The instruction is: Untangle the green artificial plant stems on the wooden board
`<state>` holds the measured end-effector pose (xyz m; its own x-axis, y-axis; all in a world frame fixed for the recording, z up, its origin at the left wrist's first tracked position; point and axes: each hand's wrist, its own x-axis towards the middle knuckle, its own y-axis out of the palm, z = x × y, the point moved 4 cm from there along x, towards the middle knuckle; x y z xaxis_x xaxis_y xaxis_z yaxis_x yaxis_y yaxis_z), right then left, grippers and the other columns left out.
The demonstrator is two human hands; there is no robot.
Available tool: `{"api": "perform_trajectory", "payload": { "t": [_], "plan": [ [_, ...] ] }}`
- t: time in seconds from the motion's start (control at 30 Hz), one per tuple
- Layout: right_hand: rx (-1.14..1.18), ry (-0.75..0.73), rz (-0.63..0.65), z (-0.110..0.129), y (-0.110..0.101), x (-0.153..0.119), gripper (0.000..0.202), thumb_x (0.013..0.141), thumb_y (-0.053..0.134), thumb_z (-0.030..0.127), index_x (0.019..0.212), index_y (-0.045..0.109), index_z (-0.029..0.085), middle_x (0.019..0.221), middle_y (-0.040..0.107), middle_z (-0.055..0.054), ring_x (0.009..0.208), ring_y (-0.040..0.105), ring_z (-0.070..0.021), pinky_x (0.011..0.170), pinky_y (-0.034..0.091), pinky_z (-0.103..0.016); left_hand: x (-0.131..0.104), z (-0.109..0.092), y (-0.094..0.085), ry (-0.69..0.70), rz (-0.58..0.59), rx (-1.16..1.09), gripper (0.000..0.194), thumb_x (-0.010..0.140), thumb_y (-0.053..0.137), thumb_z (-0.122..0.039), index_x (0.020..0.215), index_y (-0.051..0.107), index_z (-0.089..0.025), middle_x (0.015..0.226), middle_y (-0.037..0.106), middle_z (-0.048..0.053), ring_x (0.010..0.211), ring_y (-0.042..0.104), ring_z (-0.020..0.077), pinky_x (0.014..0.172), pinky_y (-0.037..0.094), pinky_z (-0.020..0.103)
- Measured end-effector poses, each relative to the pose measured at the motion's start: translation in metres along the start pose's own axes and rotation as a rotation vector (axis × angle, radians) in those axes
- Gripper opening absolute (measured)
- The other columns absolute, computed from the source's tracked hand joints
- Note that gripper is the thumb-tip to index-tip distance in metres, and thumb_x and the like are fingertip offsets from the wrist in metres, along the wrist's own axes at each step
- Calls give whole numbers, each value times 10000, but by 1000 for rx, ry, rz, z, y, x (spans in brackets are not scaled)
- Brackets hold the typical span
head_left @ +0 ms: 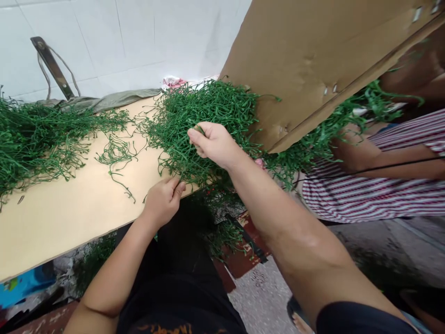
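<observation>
A tangled heap of green plastic vine sprigs lies on a pale wooden board. My right hand reaches into the heap and pinches a few strands at its top. My left hand sits at the board's near edge, fingers closed on strands at the bottom of the same heap. A second heap of green sprigs covers the board's left end. A few loose sprigs lie between the two heaps.
A large cardboard box tilts over the right side, with more sprigs spilling beneath it. Another person in a striped garment sits at right. A grey cloth and a metal bar rest against the white tiled wall.
</observation>
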<state>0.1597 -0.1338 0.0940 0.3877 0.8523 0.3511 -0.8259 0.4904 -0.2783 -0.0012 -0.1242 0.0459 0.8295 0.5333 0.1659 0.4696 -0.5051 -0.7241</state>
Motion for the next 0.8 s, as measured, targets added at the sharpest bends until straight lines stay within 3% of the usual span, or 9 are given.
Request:
{"api": "perform_trajectory", "payload": {
  "t": [0.17,0.33,0.47,0.57,0.63,0.8],
  "plan": [
    [-113,-71,-103,0,28,37,391,796,532,491,566,369,221,512,302,53,487,325,-91,483,323,-245,-3,11,-7,-32,-69,13,367,898,272,-381,759,541,-172,757,587,45,732,545,147,683,390,267],
    [-463,66,29,-22,57,54,275,769,599,400,662,477,178,662,450,-14,654,461,-147,692,417,-322,-7,26,-18,-85,-132,52,352,896,284,-368,756,542,-173,726,583,36,714,538,141,673,388,260],
    [-595,11,-65,-30,51,52,445,699,654,430,975,543,99,996,495,-144,970,487,-265,893,388,-439,-10,40,-27,-147,-187,73,336,893,288,-353,764,542,-175,724,581,33,700,531,136,658,386,256],
    [-590,-111,-108,-19,41,44,363,769,569,382,1009,560,110,1028,505,-144,1053,447,-287,934,361,-484,-10,49,-32,-186,-243,39,337,891,287,-360,773,544,-176,721,576,31,694,522,134,661,387,258],
    [-504,-185,-35,-9,41,35,269,817,480,277,1025,570,130,1021,524,-124,1010,480,-246,894,408,-444,-9,54,-34,-187,-277,-15,350,890,281,-383,780,541,-176,705,566,27,676,514,129,656,390,256],
    [-276,-294,284,6,61,12,331,770,438,122,1063,583,175,1081,532,-98,959,515,-177,751,473,-318,-6,61,-34,-141,-286,-239,363,876,310,-433,754,529,-171,653,527,10,621,483,110,620,390,241]
  ]
}}
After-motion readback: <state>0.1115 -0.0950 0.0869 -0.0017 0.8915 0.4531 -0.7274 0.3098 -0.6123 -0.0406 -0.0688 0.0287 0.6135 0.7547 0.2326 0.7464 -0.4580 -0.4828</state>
